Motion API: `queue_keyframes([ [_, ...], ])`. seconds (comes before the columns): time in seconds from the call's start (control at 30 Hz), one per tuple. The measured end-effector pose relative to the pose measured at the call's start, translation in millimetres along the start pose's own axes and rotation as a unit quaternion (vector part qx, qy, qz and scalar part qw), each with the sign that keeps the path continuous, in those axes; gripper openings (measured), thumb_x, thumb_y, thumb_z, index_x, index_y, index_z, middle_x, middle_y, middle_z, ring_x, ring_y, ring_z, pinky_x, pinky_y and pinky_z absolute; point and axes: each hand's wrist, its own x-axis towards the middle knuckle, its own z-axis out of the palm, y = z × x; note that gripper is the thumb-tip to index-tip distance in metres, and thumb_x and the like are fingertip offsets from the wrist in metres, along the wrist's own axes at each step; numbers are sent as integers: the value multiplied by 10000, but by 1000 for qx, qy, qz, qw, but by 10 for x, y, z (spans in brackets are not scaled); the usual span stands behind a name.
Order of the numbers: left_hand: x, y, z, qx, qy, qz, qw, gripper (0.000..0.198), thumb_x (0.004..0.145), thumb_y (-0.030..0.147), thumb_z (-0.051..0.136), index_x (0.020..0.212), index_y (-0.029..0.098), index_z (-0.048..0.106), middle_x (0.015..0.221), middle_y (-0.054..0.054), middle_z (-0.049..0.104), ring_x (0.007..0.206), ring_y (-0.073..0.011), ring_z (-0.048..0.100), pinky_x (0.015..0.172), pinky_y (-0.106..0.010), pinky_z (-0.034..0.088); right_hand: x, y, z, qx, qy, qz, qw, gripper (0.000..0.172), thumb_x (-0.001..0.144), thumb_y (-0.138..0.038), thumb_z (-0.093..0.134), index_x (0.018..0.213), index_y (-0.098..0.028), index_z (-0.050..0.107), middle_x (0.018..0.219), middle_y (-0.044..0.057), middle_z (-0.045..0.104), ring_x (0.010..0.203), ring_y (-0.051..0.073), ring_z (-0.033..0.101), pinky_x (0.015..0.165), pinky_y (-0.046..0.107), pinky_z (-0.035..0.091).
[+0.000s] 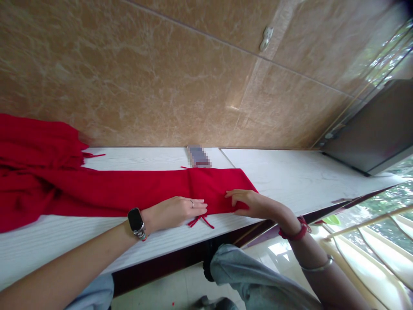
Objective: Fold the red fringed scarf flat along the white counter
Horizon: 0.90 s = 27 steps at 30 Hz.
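Observation:
A long red scarf (pixel 112 189) with fringe lies along the white table, its right end folded over on itself. Some fringe strands poke out at the front edge of the fold, and the scarf's left part is heaped up. My left hand (pixel 176 211), with a ring on one finger and a watch at the wrist, rests flat on the scarf beside the fold edge, fingers stretched out. At the folded right end is my right hand (pixel 248 201), its fingers spread and slightly bent over the red cloth, with nothing seen in its grasp.
Behind the scarf a blurred-out flat rectangular item (pixel 198 156) lies on the white table (pixel 290 172). A brown marbled tile wall (pixel 161 86) rises at the back. A dark grey appliance-like box (pixel 374 125) stands at the far right, near a window with bars.

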Motion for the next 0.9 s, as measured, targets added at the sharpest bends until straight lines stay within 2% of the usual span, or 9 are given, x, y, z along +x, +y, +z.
queue_keyframes([
  [0.13,-18,9,31,-22,-10,-33,999,563,723,-101,369,1212,162,459,1299,-68,465,1213,-142,390,998,-271,365,6,33,6,14,-3,19,1000,147,833,-278,499,868,-170,593,1150,95,570,1167,196,443,953,353,402],
  [0.2,-10,19,46,-28,-6,-60,998,588,707,-105,359,1223,161,447,1312,-58,450,1232,-128,359,1022,-269,331,21,67,45,14,10,20,1000,214,867,-275,438,984,-168,582,1182,96,550,1186,183,421,980,358,375],
  [0.3,8,37,63,-29,-7,-85,996,615,696,-103,351,1244,167,422,1331,-50,427,1246,-108,334,1033,-259,307,39,155,134,9,23,25,999,362,895,-270,368,1238,-182,444,1322,98,429,1251,172,329,1022,392,312],
  [0.37,15,43,69,-28,-10,-83,996,612,706,-93,353,1258,166,407,1341,-51,413,1248,-105,330,1030,-250,305,42,235,186,-8,13,32,999,431,904,-292,342,1326,-202,337,1398,92,318,1297,186,229,1049,448,231],
  [0.5,26,41,51,-11,-1,-79,997,524,764,-43,357,1242,158,437,1309,-62,455,1200,-117,406,1001,-248,329,34,395,212,-30,-17,51,998,455,920,-347,283,1363,-247,261,1436,59,236,1320,203,144,1055,513,118],
  [0.6,69,33,-7,-1,13,-88,996,350,856,122,390,1186,160,499,1219,-56,545,1122,-145,482,955,-281,358,42,450,189,-17,-9,69,997,442,930,-353,228,1358,-256,274,1429,47,255,1318,194,152,1058,500,121],
  [0.67,123,20,-47,4,24,-101,995,319,896,234,366,1173,180,514,1203,-45,556,1103,-149,489,942,-294,350,81,426,179,-10,16,86,996,447,929,-355,222,1358,-244,279,1427,55,260,1318,194,153,1061,483,133],
  [0.8,226,-42,-20,44,17,-163,985,393,917,324,303,1272,198,416,1374,-56,367,1259,-186,309,1004,-352,254,252,236,169,-22,65,91,994,475,916,-379,265,1373,-252,234,1443,47,213,1326,205,98,1063,485,118],
  [0.9,222,-111,88,56,-31,-200,978,523,890,461,303,1340,193,301,1428,-70,246,1310,-236,187,1022,-416,204,339,98,113,-20,5,47,999,577,866,-427,396,1382,-259,198,1446,40,195,1324,223,109,1063,489,134],
])
